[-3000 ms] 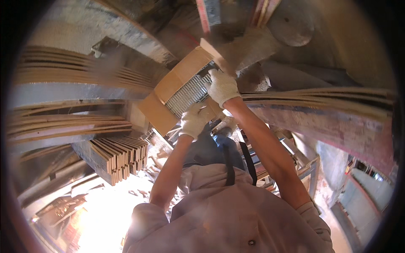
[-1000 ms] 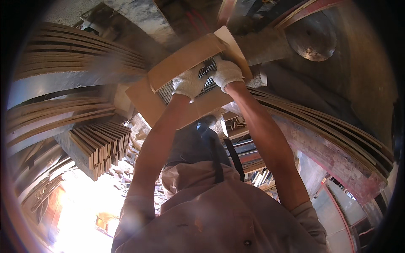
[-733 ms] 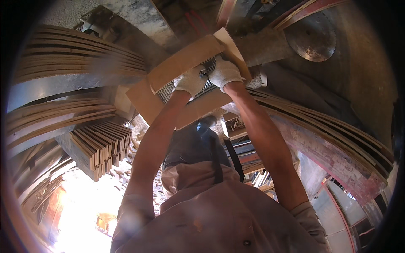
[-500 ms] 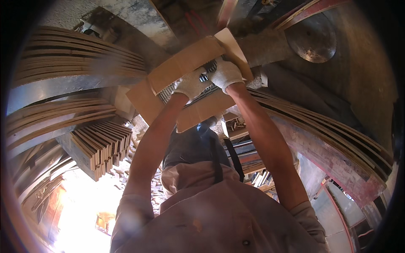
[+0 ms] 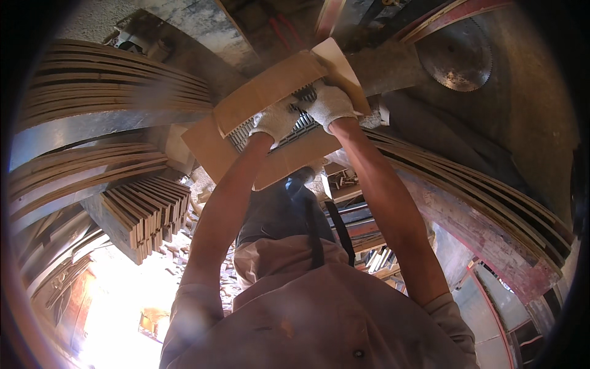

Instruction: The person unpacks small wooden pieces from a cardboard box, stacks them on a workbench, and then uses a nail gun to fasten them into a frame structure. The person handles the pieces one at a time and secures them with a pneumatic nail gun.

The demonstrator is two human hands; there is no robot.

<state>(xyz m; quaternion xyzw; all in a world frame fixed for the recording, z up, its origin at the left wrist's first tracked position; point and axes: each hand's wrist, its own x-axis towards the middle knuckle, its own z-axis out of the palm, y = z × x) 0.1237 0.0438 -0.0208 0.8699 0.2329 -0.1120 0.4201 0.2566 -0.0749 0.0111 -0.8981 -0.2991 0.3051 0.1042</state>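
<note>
Cardboard box (image 5: 270,86) up at 12 o'clock, plain brown on the visible flaps (image 5: 200,154), long side angled from 8 to 2. Inside, fairly neat rows of small grey metal pieces (image 5: 301,130). Gloved left hand (image 5: 276,119) down among them, tips mostly out of sight; gloved right hand (image 5: 330,104) just beside it, nearer the box's 2 o'clock end, dipped in too. Can't tell how far closed either one, or around what. Pretty crammed workshop otherwise: dusty grey-white surface (image 5: 196,27) at 11, stacked boards (image 5: 117,83) at 10, bunch of wooden slats (image 5: 147,215) between 8 and 9, toothed round saw blade (image 5: 456,55) toward 2, pinkish scuffed panel (image 5: 473,215) past 3. Wood scraps (image 5: 178,249) strewn around 8, right by a blown-out patch of light (image 5: 126,307).
</note>
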